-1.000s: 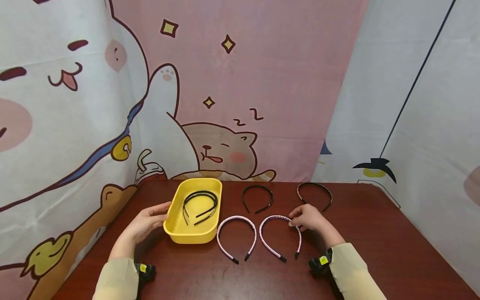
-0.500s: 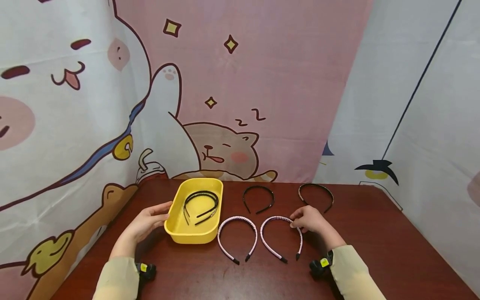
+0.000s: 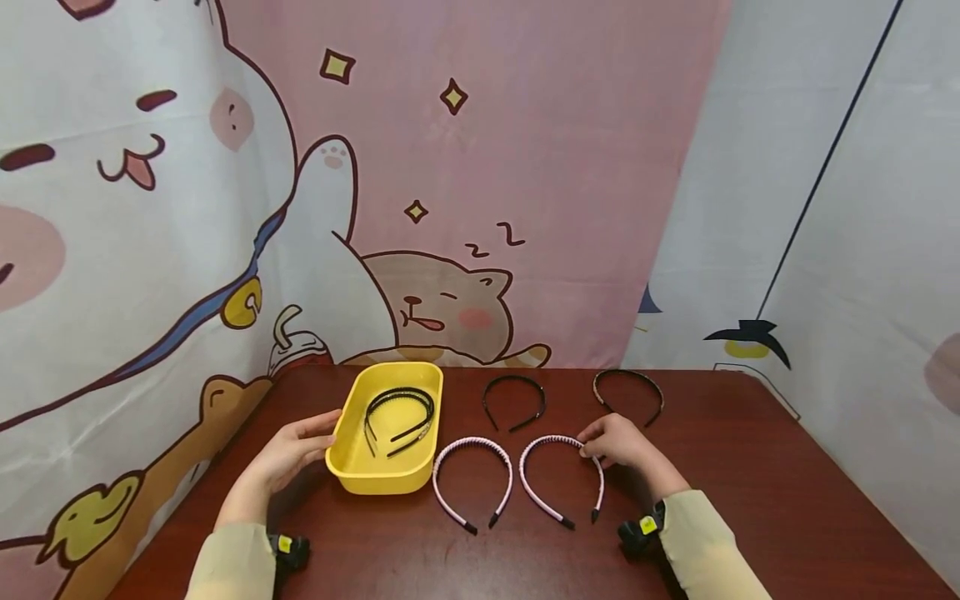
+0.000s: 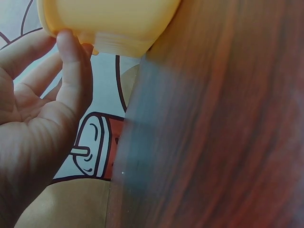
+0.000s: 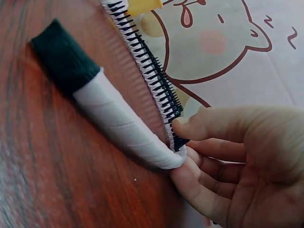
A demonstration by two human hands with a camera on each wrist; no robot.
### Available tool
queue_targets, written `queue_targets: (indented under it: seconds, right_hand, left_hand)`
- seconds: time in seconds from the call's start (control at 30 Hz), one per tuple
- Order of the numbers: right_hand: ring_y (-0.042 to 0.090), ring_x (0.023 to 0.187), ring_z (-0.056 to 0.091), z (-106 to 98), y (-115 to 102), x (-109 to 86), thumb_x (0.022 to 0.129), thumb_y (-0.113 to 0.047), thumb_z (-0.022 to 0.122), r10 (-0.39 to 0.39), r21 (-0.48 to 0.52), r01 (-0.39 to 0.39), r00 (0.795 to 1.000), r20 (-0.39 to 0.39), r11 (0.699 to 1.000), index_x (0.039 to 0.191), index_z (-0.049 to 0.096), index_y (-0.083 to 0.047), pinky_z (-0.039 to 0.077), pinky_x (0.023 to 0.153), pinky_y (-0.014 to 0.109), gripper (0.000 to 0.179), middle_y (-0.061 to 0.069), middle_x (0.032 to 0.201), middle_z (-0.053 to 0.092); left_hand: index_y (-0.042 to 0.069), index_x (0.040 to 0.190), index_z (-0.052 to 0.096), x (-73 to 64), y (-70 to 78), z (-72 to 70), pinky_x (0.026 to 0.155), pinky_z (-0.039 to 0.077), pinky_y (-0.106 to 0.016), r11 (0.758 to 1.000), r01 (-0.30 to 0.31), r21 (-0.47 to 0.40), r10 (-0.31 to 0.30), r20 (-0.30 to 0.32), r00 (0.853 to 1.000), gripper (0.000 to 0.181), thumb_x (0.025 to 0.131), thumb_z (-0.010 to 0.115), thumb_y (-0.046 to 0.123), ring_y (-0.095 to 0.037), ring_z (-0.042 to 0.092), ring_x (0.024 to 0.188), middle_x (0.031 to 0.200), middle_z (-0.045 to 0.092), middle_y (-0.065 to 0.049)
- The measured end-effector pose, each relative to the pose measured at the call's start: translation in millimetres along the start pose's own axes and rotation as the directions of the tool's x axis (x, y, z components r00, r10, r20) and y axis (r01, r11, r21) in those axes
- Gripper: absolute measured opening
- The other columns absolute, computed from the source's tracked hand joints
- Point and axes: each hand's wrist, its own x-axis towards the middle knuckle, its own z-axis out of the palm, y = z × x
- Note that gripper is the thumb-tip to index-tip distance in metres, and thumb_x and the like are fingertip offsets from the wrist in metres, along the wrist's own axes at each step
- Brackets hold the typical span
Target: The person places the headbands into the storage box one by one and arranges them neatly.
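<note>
My left hand [image 3: 288, 450] holds the yellow tray [image 3: 384, 483] by its left side, with thumb and fingertips at the rim [image 4: 142, 53]. Inside the tray lie black headbands [image 3: 401, 390], overlapping each other. My right hand [image 3: 621, 443] pinches a pale pink, ribbon-wrapped headband [image 3: 521, 473] at its upper right curve between thumb and fingers. In the right wrist view, black teeth line the inside of this headband [image 5: 118, 121], and a black tip covers its end. A second pale pink headband [image 3: 472, 440] lies between the tray and the held one.
Toward the back of the dark red-brown table [image 3: 750, 500] lie a black headband [image 3: 513, 378] and, farther right, a dark patterned headband [image 3: 628, 372]. A cartoon-printed cloth [image 3: 525, 125] hangs directly behind the table and along its sides.
The view has tilted and shifted slightly. Both hands keep their places on the tray and the pink headband, and nothing on the table has visibly moved.
</note>
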Motion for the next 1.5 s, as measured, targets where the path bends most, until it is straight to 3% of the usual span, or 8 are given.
queue_targets:
  seconds: [0.6, 1.1, 1.5]
  right_hand:
    - [0.016, 0.067, 0.062, -5.9, -3.8, -2.7, 0.083, -0.006, 0.07, -0.022, 0.048, 0.021, 0.999, 0.027, 0.999, 0.1, 0.072, 0.004, 0.056, 0.057, 0.035, 0.02, 0.004, 0.079, 0.066]
    - [0.015, 0.068, 0.058, -11.6, 2.6, 2.2, 0.081, -0.008, 0.07, 0.107, 0.191, -0.118, 0.992, 0.064, 0.974, 0.105, 0.07, 0.005, 0.056, 0.059, 0.035, 0.028, 0.003, 0.079, 0.067]
    - [0.013, 0.066, 0.057, -12.8, 4.8, -0.1, 0.085, -0.013, 0.07, 0.124, 0.255, -0.141, 0.989, 0.082, 0.957, 0.104, 0.07, 0.007, 0.056, 0.059, 0.035, 0.028, 0.003, 0.076, 0.066]
  left_hand:
    - [-0.005, 0.147, 0.034, 5.7, 0.5, -1.8, 0.09, 0.051, -0.032, 1.0, -0.024, -0.015, 0.024, 0.011, 1.0, 0.059, 0.095, 0.06, 0.007, -0.026, 0.057, 0.118, 0.147, 0.035, -0.029]
    - [-0.005, 0.148, 0.032, 0.1, 2.4, -3.7, 0.094, 0.049, -0.033, 1.0, -0.019, -0.011, 0.019, 0.017, 1.0, 0.058, 0.096, 0.057, 0.005, -0.032, 0.05, 0.125, 0.149, 0.032, -0.029]
    - [-0.004, 0.148, 0.032, -0.6, 0.0, -1.8, 0.096, 0.048, -0.036, 1.0, -0.007, -0.022, 0.008, 0.022, 1.0, 0.059, 0.096, 0.057, 0.006, -0.033, 0.05, 0.125, 0.149, 0.032, -0.029]
